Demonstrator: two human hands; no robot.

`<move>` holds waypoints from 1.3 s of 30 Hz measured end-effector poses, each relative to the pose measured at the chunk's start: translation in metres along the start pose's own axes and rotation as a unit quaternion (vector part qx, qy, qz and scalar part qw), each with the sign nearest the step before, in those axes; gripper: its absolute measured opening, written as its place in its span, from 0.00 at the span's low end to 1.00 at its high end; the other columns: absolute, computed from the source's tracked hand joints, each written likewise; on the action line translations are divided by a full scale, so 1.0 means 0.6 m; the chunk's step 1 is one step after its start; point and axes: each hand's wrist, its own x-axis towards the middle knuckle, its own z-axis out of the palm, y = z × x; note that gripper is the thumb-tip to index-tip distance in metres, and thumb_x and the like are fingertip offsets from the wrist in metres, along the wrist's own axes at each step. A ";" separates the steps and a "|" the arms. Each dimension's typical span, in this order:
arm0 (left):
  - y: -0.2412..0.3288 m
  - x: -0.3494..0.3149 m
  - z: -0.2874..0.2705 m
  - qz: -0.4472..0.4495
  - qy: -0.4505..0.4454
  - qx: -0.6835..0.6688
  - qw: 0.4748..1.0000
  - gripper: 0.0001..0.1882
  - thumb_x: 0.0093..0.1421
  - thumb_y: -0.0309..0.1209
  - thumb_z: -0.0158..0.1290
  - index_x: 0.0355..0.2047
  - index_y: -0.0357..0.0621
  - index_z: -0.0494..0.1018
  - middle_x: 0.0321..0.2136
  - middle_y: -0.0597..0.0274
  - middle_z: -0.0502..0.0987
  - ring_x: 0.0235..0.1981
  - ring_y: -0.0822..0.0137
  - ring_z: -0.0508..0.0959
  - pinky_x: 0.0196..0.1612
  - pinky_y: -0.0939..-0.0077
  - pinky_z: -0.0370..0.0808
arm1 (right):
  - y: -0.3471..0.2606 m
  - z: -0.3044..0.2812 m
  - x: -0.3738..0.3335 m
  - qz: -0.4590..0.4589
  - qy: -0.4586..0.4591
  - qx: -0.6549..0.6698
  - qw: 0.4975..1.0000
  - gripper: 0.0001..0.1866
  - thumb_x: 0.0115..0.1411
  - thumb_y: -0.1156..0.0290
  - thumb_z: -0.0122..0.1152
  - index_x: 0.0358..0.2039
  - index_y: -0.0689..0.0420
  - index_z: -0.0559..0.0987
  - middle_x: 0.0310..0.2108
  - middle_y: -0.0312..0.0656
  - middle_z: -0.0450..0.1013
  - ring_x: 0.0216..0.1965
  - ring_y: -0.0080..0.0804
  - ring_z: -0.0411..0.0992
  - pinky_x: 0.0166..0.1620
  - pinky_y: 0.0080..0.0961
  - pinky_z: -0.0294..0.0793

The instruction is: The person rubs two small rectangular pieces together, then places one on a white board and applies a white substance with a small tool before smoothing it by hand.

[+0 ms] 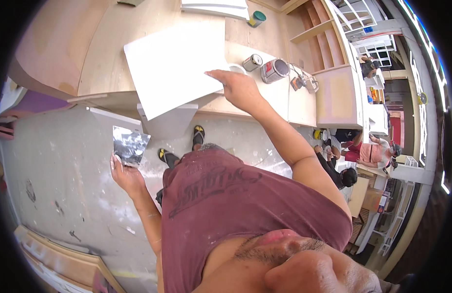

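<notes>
1. Gripping the lower edge of a shiny rectangular metal plate (131, 146), the left hand (127, 177) has its fingers closed on it, out over the concrete floor (69, 180).
2. The right hand (239, 90) reaches forward to a white panel (177, 68), fingers extended at its right edge; I cannot tell whether they pinch it or only rest there.
3. The panel is over the plywood workbench (108, 58), one corner jutting past the bench's near edge.
4. Right of the panel stand a small paint can (253, 62), a larger open can (275, 71) and a power sander (298, 82).
5. Farther back are stacked white panels (216, 9) and a green-lidded can (257, 18).
6. At far right, a co-worker in a pink shirt (380, 152) is near another in black (333, 168).
</notes>
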 end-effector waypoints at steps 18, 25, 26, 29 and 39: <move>-0.017 -0.016 -0.032 0.005 0.025 0.002 1.000 0.20 0.69 0.31 0.46 0.55 0.28 0.65 0.47 0.52 0.74 0.48 0.63 0.75 0.52 0.69 0.72 | -0.106 0.097 0.018 0.059 -0.139 -0.134 0.979 0.24 0.54 0.73 0.53 0.53 0.51 0.77 0.40 0.49 0.79 0.40 0.48 0.78 0.44 0.41 0.77; 0.017 -0.024 0.058 -0.033 -0.067 -0.050 0.996 0.20 0.67 0.28 0.49 0.56 0.29 0.63 0.49 0.51 0.75 0.48 0.62 0.77 0.53 0.67 0.74 | -0.124 0.061 -0.021 0.087 0.037 0.266 0.959 0.18 0.61 0.76 0.56 0.52 0.62 0.76 0.46 0.47 0.78 0.44 0.29 0.77 0.49 0.26 0.75; 0.023 -0.030 0.083 -0.059 -0.086 -0.073 0.992 0.21 0.66 0.26 0.50 0.57 0.29 0.62 0.49 0.51 0.75 0.48 0.62 0.77 0.53 0.66 0.74 | -0.122 0.070 -0.015 0.088 0.090 0.430 0.894 0.18 0.65 0.73 0.57 0.54 0.65 0.74 0.46 0.42 0.77 0.47 0.22 0.72 0.52 0.21 0.72; 0.021 -0.041 0.144 -0.110 -0.137 -0.108 0.979 0.20 0.66 0.26 0.49 0.56 0.30 0.65 0.49 0.52 0.75 0.49 0.62 0.77 0.55 0.66 0.74 | -0.162 0.072 -0.024 0.186 0.141 0.596 0.769 0.20 0.65 0.72 0.58 0.55 0.67 0.72 0.45 0.42 0.76 0.47 0.21 0.71 0.51 0.18 0.71; 0.031 -0.044 0.193 -0.051 -0.124 -0.013 0.991 0.14 0.65 0.29 0.54 0.49 0.36 0.73 0.27 0.71 0.76 0.20 0.84 0.69 0.20 0.87 0.64 | -0.155 0.047 -0.063 0.103 -0.091 0.398 0.907 0.22 0.66 0.64 0.57 0.55 0.66 0.74 0.43 0.43 0.77 0.43 0.20 0.71 0.47 0.19 0.72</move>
